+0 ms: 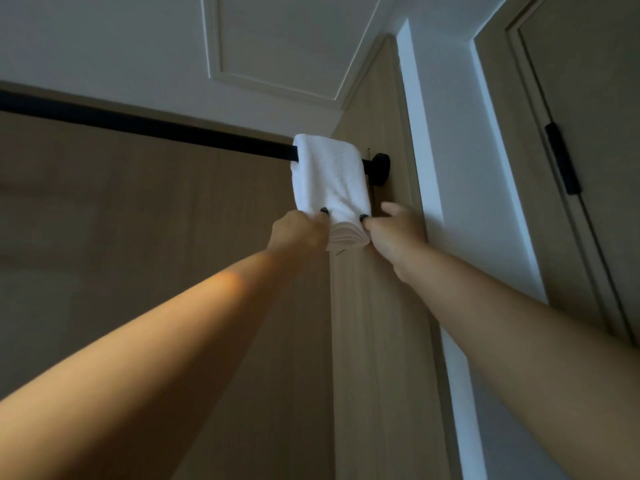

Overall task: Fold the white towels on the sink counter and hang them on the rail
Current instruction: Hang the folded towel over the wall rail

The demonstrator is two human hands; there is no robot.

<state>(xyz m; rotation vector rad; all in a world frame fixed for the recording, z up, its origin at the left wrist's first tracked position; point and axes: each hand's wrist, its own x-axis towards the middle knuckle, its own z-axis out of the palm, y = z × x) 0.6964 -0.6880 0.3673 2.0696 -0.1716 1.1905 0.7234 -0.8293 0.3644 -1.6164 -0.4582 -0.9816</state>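
A folded white towel hangs over the black rail close to the rail's right-hand end mount. Both my arms reach up to it. My left hand pinches the towel's lower left corner, with a dark-painted thumbnail on the cloth. At the lower right corner, my right hand grips the towel in the same way. The stacked folded edges show between the two hands. The sink counter and any other towels are out of view.
The rail runs across a wooden wall panel high up, just under the white ceiling. Right of the towel stand a white door frame and a wooden door with a black hinge.
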